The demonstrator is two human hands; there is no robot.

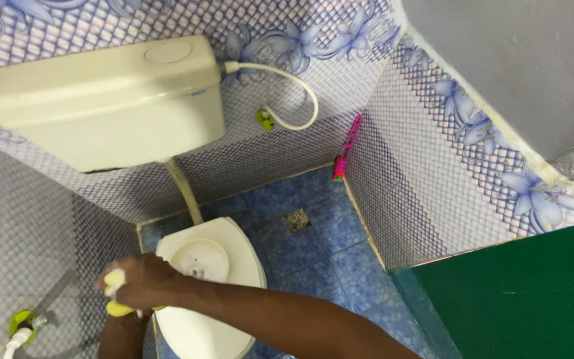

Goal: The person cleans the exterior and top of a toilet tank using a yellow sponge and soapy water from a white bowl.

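Note:
My right hand (146,282) reaches in from the lower right and lies over the left edge of a white toilet (234,266) whose lid is down. Its fingers are closed on a yellow sponge (118,308) with white foam on it. My left forearm (124,339) rises from the bottom edge straight under the right hand. The left hand itself is hidden beneath the right hand and the sponge, so its grip cannot be made out.
A cream cistern (101,100) hangs on the tiled wall above, with a white hose (303,86) and a flush pipe (184,189). A pink brush (347,149) leans in the corner. A floor drain (296,219), a green door (519,299) and a green tap (21,322) are nearby.

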